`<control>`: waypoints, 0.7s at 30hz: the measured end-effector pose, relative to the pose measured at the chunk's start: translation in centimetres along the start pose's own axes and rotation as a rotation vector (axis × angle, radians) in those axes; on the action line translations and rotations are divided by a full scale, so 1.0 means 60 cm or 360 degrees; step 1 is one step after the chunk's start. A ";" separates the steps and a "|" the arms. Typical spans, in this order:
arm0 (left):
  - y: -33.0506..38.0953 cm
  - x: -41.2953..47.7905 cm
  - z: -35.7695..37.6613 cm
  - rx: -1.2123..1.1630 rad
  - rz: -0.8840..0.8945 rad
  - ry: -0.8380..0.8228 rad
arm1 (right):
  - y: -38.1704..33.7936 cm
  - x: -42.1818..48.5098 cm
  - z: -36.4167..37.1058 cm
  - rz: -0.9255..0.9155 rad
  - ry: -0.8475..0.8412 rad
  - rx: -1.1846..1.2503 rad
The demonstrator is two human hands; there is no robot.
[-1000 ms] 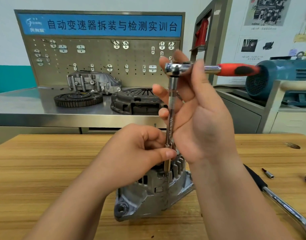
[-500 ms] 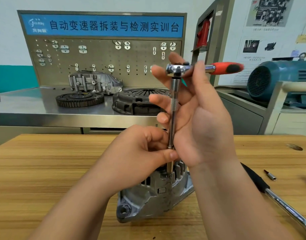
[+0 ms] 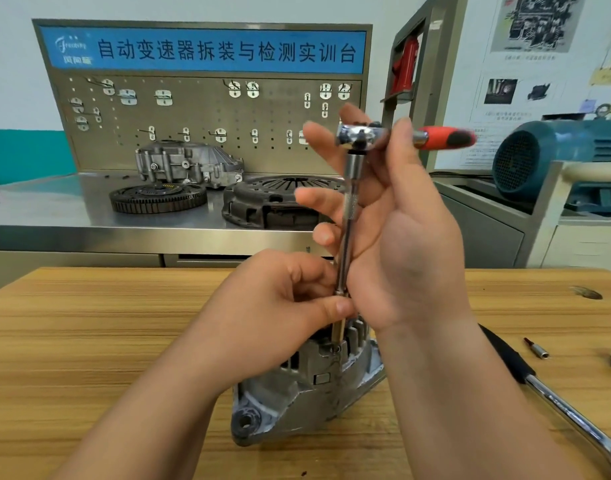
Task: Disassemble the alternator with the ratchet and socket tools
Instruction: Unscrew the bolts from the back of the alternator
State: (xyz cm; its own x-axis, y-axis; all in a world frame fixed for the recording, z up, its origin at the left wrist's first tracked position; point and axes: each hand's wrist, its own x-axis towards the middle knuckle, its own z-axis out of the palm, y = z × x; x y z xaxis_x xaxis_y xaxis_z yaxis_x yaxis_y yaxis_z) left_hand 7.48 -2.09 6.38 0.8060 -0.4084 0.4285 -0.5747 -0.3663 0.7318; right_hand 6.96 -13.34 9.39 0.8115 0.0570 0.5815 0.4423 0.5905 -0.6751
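Grip, left hand (image 3: 273, 317): pinches extension bar (image 3: 352, 202) (just above alternator (image 3: 297, 403)) | grip, right hand (image 3: 411, 244): clasps ratchet (image 3: 356, 136)

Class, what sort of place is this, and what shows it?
Probably an automotive training workshop: a pegboard of tool hooks, a clutch cover and flywheel on the steel bench, and an alternator on the wooden table.

both hands (image 3: 411, 244) steady ratchet (image 3: 363, 135) extension upright on alternator (image 3: 311, 389), wooden table (image 3: 89, 341).
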 end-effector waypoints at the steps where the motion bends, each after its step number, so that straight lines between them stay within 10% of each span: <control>1: 0.000 0.000 0.001 0.0006 -0.0013 0.0038 | 0.002 -0.001 0.003 -0.0075 -0.0003 -0.0045; 21: 0.002 -0.003 0.001 0.0058 -0.0035 0.0097 | 0.000 -0.002 0.006 -0.0235 -0.0008 -0.0075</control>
State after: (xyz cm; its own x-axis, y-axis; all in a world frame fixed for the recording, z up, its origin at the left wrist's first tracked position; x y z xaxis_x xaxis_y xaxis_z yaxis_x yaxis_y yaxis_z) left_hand 7.27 -2.11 6.40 0.8251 -0.3486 0.4447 -0.5605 -0.4053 0.7222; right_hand 6.76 -13.05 9.47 0.7346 -0.0235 0.6780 0.5741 0.5541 -0.6028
